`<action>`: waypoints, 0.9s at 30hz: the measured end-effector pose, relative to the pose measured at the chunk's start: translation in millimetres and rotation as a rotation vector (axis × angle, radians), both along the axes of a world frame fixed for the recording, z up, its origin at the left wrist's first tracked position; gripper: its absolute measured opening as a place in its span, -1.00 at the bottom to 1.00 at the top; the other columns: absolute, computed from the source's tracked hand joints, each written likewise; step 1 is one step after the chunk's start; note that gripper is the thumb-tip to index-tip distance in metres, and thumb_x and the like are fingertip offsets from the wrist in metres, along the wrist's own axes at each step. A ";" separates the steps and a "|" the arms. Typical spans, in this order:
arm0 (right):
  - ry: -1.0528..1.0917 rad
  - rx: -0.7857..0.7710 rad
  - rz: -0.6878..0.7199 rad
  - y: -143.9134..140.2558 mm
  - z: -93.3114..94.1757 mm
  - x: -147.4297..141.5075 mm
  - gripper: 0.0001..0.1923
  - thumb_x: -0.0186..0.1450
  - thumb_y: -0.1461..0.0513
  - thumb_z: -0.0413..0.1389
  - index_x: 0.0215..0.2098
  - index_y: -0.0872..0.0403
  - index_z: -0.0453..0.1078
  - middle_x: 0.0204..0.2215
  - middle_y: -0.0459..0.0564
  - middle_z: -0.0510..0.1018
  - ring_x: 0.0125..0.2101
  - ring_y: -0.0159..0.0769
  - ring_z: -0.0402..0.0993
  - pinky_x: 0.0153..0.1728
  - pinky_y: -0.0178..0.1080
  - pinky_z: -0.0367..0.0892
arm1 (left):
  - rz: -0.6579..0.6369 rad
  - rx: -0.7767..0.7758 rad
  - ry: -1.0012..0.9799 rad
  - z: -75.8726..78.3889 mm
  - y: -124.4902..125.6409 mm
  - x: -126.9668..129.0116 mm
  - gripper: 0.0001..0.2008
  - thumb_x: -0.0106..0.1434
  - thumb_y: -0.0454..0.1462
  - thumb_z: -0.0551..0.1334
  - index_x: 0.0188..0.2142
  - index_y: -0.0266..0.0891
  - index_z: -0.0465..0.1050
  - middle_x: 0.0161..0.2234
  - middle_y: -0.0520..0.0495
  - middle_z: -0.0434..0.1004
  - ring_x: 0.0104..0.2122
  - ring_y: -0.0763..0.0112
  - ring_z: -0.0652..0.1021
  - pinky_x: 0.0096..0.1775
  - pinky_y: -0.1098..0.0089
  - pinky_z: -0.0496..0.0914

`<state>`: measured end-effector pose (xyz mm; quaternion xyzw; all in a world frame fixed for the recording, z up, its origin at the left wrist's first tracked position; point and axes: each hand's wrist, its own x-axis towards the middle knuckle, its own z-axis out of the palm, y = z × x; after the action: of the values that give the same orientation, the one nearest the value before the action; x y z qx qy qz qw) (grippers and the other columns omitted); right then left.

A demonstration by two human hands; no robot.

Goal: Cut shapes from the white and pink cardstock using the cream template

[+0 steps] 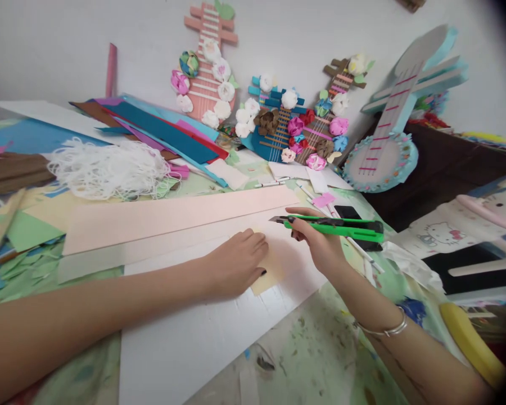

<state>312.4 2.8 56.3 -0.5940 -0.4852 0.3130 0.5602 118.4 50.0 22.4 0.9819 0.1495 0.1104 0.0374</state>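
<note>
My right hand [320,242] is closed round a green utility knife [341,227]. Its metal blade shows at the left end, pointing left above a white board [168,343]. Close to the blade, my left hand [240,261] presses down on a small pale yellow piece of paper [270,275], with its fingers curled in. That paper lies on the white board, and the hand covers part of it. Behind the left hand stretches a long pale pink strip [172,216] of card or paper.
Tangled white string [109,169] and stacked coloured sheets [164,129] lie at the back left. Decorated paper instruments lean against the wall, among them a pink one [208,73] and a light blue one [388,129]. A yellow object [472,343] sits at the lower right.
</note>
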 end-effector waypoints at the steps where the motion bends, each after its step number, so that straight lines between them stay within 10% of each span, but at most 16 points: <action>1: -0.009 -0.020 0.041 1.1 0.8 -0.6 -0.74 0.16 0.18 0.21 -0.18 0.07 0.50 -0.53 -0.10 0.53 -0.52 -0.36 0.40 -0.42 -0.24 0.32 | -0.003 0.009 0.001 0.0 -0.6 -0.3 -0.66 0.37 -0.24 0.07 0.02 -0.47 0.34 0.07 -0.41 0.33 -0.04 0.03 0.38 0.00 0.12 0.28; 27: -0.336 0.152 0.166 39.9 -40.9 4.1 -0.89 0.15 0.33 0.10 -0.34 0.04 0.42 -0.34 -0.07 0.57 -0.31 -0.28 0.48 -0.21 -0.22 0.34 | 0.031 0.041 -0.039 -13.3 3.4 -3.0 -0.60 0.37 -0.17 0.05 0.10 -0.36 0.29 0.14 -0.45 0.24 0.06 -0.14 0.32 -0.04 0.00 0.29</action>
<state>316.5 42.8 15.4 -0.5517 -0.6414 0.2171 0.4869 115.4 53.4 9.1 0.9777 0.1614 0.1331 0.0185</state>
